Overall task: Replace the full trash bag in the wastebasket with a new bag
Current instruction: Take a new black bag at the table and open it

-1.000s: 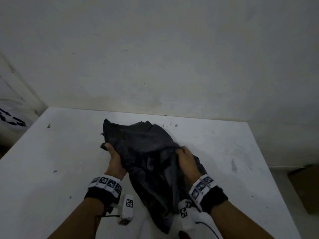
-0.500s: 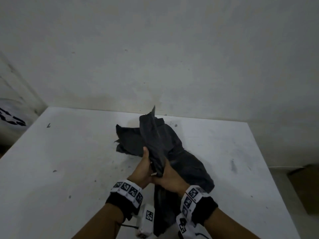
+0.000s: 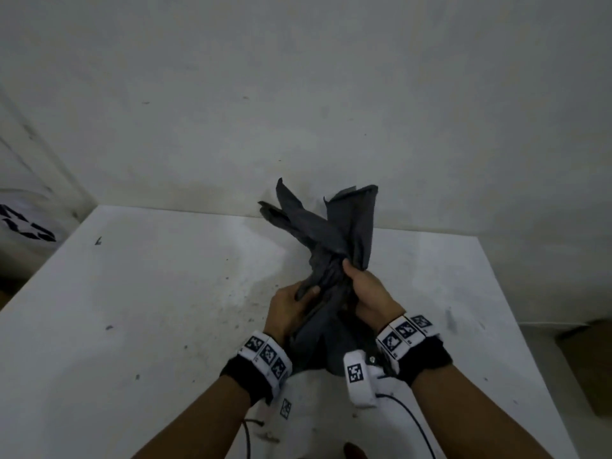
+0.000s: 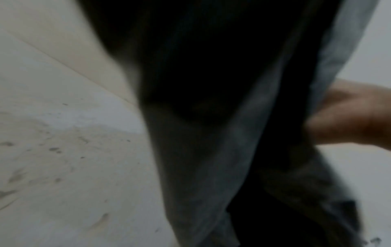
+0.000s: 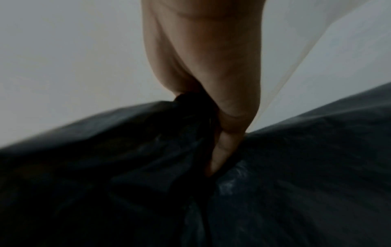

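Observation:
A black trash bag is bunched upright above the white table. Its two loose ends stick up toward the wall. My left hand grips the gathered plastic from the left, thumb laid over it. My right hand grips it from the right, slightly higher. The bag's lower part hangs between my wrists onto the table. In the left wrist view the bag fills the middle, with my right hand at its right. In the right wrist view my fingers pinch the dark plastic. No wastebasket is in view.
The table stands against a pale wall. A white bag with black print sits off the table's left edge. A brown cardboard box lies on the floor to the right. Cables trail from my wrist cameras.
The bag went from lying spread on the table to being gathered and raised. My hands came together, then shifted right and up, twisting the plastic so its ends point upward.

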